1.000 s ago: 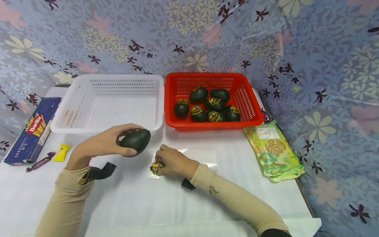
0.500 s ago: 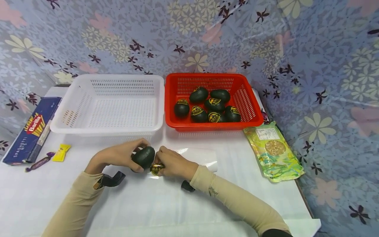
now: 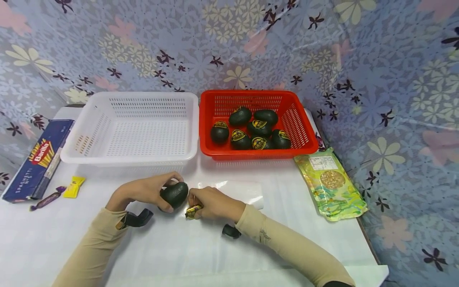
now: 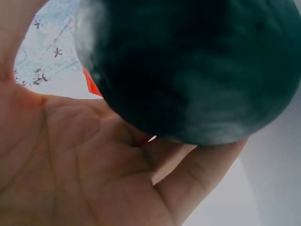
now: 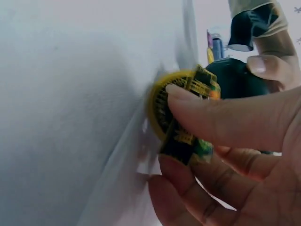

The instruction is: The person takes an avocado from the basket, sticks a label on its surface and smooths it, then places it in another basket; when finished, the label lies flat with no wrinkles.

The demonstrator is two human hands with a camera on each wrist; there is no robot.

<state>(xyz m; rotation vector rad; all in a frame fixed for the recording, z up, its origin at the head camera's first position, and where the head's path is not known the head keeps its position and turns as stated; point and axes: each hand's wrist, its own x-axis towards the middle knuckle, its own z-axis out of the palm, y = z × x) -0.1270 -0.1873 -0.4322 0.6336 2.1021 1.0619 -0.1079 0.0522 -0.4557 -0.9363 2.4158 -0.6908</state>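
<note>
A dark green avocado (image 3: 175, 194) is gripped in my left hand (image 3: 147, 190), low over the white table in front of the white basket. Its skin fills most of the left wrist view, with the fingers curled beneath it. Just right of the avocado, my right hand (image 3: 216, 205) pinches a black-and-gold sticker (image 3: 193, 211) between thumb and fingers. In the right wrist view the sticker (image 5: 181, 141) looks apart from the avocado (image 5: 233, 80), which sits behind it. Partly under the right hand lies a clear glossy sheet (image 3: 247, 190).
Behind the hands stand a white basket (image 3: 143, 160) and a red basket (image 3: 258, 152) with several stickered avocados. A spaghetti box (image 3: 39, 159), a purple-wrapped candy (image 3: 48, 198) and a yellow packet (image 3: 74, 187) lie left. A green-yellow pouch (image 3: 331, 185) lies right.
My left hand has carried the avocado right and slightly down, close to the right hand. The right hand has shifted slightly, and the sticker it pinches is now tilted.
</note>
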